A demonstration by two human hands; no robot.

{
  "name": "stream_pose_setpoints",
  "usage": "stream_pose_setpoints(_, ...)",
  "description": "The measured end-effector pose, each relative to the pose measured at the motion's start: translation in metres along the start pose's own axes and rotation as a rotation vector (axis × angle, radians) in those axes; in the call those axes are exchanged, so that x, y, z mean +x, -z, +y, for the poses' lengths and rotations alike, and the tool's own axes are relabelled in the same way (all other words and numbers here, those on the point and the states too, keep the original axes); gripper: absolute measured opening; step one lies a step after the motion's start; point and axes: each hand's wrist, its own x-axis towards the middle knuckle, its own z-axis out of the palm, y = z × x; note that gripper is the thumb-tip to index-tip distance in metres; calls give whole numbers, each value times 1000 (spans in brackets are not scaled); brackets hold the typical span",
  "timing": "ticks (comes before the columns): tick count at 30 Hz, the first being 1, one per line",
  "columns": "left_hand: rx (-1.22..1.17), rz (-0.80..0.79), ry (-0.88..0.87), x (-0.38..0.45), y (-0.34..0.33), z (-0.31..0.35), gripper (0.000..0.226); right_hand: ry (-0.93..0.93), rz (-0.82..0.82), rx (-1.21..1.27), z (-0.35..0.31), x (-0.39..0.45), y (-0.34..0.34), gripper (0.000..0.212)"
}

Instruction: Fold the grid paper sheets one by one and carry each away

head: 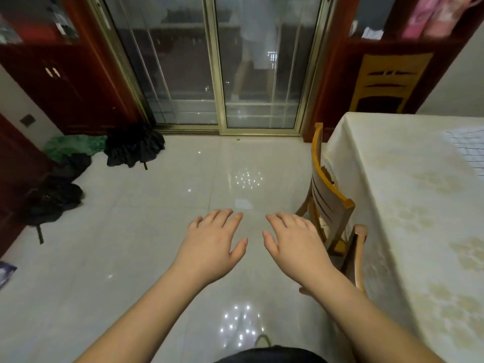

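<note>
Left hand (213, 242) and right hand (296, 241) are hovering over the floor, each grip spread, holding nothing. Grid paper (467, 148) is lying on the tabletop (392, 184), beyond the chair (331, 203). Risk: bumping the chair while reaching.

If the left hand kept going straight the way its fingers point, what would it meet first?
Likely nothing close: the left hand is empty, fingers aimed ahead over bare floor. The sliding glass door is the first thing in that line, though depth is hard to judge.

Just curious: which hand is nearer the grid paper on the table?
Right. The right hand hovers beside the chair, nearer the grid paper; the left hand is further left over the floor.
</note>
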Motion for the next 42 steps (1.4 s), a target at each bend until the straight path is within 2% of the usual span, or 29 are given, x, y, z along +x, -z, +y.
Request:
stream_pose_setpoints(4, -22, -3, -20, 55, 5, -14, 70, -34, 19, 4, 11, 54, 11, 49)
stream_pose_setpoints(7, -30, -38, -49, 97, 4, -33, 73, -68, 33, 9, 9, 95, 11, 61)
stream_pose_setpoints(13, -44, 39, -84, 189, 6, -94, 56, -110, 21, -4, -5, 199, 13, 73)
stream_pose_setpoints(16, -58, 71, -124, 235, 20, -127, 56, -133, 37, -13, -14, 252, 19, 81)
stream_pose_setpoints(23, -62, 10, -289, 339, 51, -169, 73, -274, 51, -18, -10, 345, 40, 76)
stream_pose_setpoints(29, -80, -34, -405, 441, 50, -155, 72, -436, 69, 15, 42, 408, 46, 64)
stream_pose_setpoints(32, -61, -71, -457, 498, 43, -137, 62, -500, 93, -6, 76, 438, 47, 60)
stream_pose_setpoints(38, -21, -106, -524, 605, 49, -95, 60, -525, 79, 33, 148, 491, 72, 52)
stream_pose_setpoints(42, -8, -94, -584, 665, 59, -67, 60, -603, 119, 30, 191, 526, 87, 57)
